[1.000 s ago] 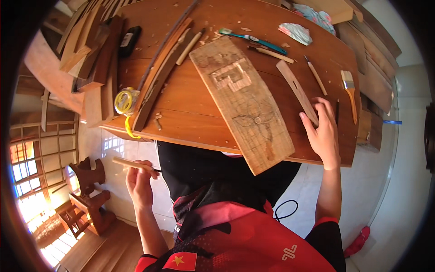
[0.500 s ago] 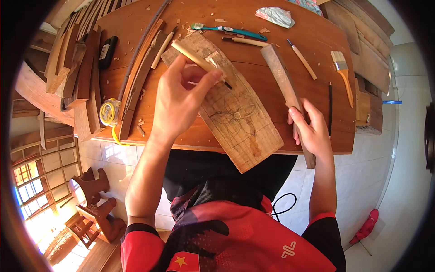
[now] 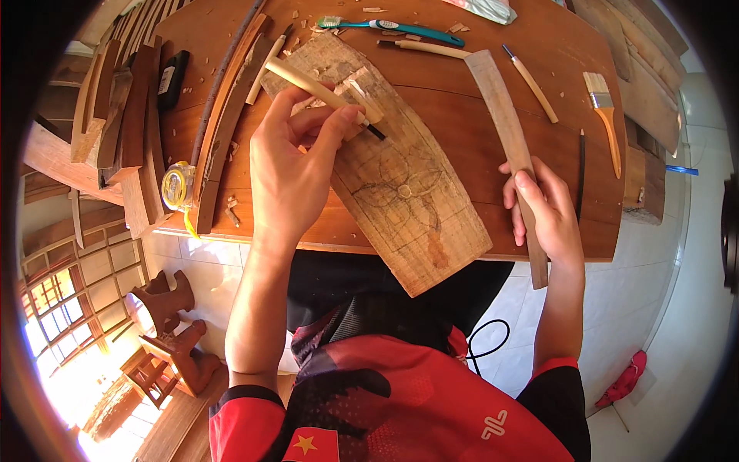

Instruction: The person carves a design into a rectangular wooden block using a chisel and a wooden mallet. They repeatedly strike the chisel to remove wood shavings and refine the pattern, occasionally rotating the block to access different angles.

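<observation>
A woodcarving workspace, seemingly in a home: at twelve o'clock, a wooden table (image 3: 479, 165) bears wood shavings (image 3: 459, 28), a carving chisel (image 3: 533, 85) and a flower-sketched board (image 3: 412, 208); planks (image 3: 142, 92) stack at ten and two. Carved furniture (image 3: 183, 354) at eight and a latticed window (image 3: 58, 308) near nine look domestic.

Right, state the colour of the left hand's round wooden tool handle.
Pale yellow; the tool handle shows best in the head view.

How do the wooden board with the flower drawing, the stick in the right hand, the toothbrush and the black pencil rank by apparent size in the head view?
Largest to smallest:
1. Wooden board
2. Stick in the right hand, partly covered by it
3. Toothbrush
4. Black pencil
</observation>
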`<act>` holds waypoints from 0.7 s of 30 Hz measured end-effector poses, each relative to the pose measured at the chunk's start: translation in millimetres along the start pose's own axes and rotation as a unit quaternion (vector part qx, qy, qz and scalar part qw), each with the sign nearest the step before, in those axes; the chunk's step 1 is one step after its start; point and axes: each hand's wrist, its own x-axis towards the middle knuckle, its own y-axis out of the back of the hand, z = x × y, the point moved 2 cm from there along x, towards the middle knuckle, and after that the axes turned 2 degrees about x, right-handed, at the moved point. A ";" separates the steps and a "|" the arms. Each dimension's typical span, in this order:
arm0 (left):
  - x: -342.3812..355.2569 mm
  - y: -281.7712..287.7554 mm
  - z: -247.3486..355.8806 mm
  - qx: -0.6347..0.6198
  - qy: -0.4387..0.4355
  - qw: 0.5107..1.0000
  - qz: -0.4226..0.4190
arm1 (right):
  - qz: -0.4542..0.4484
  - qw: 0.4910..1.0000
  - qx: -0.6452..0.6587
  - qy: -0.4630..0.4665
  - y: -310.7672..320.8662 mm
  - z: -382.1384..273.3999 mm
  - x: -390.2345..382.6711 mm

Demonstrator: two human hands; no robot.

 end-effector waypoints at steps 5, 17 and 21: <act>2.3 -0.6 1.4 0.022 0.005 1.000 0.001 | -0.001 1.000 -0.001 0.001 0.1 1.2 0.2; 0.4 -2.1 2.3 0.021 0.016 0.999 -0.036 | -0.007 1.000 -0.006 0.007 -0.6 2.2 0.1; 0.5 -3.7 -0.1 0.002 0.002 1.000 -0.012 | -0.010 1.000 -0.005 0.008 -0.3 2.5 0.3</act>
